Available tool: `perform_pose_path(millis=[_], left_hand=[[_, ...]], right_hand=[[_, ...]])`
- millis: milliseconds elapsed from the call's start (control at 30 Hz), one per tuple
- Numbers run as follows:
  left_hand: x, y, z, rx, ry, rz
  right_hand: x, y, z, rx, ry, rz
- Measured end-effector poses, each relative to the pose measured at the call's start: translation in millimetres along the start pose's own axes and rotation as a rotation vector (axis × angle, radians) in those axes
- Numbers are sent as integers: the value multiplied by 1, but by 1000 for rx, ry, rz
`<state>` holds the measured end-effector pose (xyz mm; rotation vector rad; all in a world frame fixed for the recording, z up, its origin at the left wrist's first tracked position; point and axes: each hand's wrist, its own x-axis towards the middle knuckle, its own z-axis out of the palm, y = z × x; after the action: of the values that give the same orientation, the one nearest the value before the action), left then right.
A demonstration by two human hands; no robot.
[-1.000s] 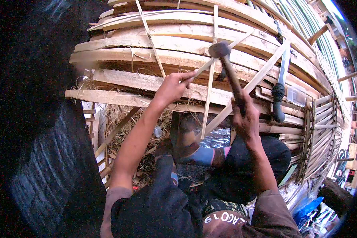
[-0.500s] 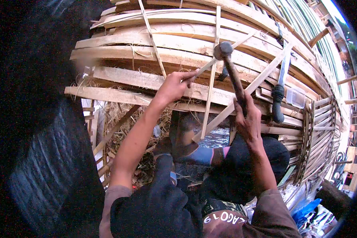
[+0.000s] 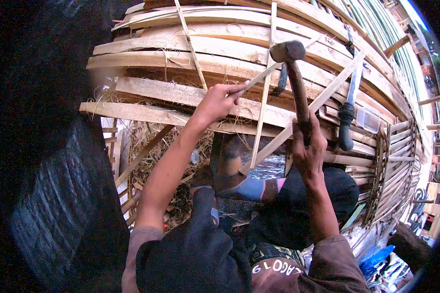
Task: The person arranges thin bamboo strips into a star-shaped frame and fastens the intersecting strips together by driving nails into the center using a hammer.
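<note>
My left hand (image 3: 219, 105) pinches the near end of a thin bamboo strip (image 3: 260, 77), which slants up to the right over the wooden slats. My right hand (image 3: 310, 149) is wrapped round the wooden handle of a hammer (image 3: 298, 90). The hammer's head hangs by the strip's far part and hides some of it; I cannot tell whether they touch. Below the head, a dark object (image 3: 280, 82) shows among the slats. A narrow upright strip (image 3: 260, 113) and a wider diagonal strip (image 3: 322, 100) lie across the slats between and beyond my hands.
Long wooden slats (image 3: 151, 62) form the bench before me. On its right lie a knife (image 3: 347, 113) with a black handle and a clear plastic box (image 3: 367, 120). Shavings (image 3: 149, 146) pile up below at left. A dark sheet (image 3: 58, 205) covers the left side.
The hammer has moved up and slightly right, its head turned to show more of its side. More of the dark object below it shows. My left hand keeps its hold, shifted only slightly.
</note>
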<state>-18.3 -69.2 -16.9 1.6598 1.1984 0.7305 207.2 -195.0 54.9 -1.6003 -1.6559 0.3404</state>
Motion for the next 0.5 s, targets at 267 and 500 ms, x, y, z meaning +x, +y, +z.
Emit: perform_pose_path(millis=[267, 500], left_hand=[[1, -6, 3, -8, 5, 28], [-4, 7, 0, -39, -15, -6]], right_hand=[[-5, 3, 5, -81, -100, 101], [-5, -6, -10, -11, 25, 184]])
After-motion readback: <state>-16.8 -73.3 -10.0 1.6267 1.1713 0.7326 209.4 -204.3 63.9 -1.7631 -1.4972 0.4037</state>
